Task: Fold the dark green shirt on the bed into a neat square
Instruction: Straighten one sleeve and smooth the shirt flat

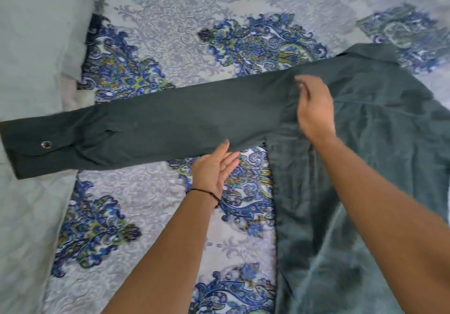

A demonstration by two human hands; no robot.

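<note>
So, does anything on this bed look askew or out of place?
The dark green long-sleeved shirt is not straight: its sleeve sticks out sideways, the cuff overlapping the pale green quilted cover. No damage shows.

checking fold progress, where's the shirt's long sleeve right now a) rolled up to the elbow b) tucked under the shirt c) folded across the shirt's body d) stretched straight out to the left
D: the sleeve of the dark green shirt lies straight out leftward over the patterned bedspread, its cuff resting on the pale green bedding.
</note>
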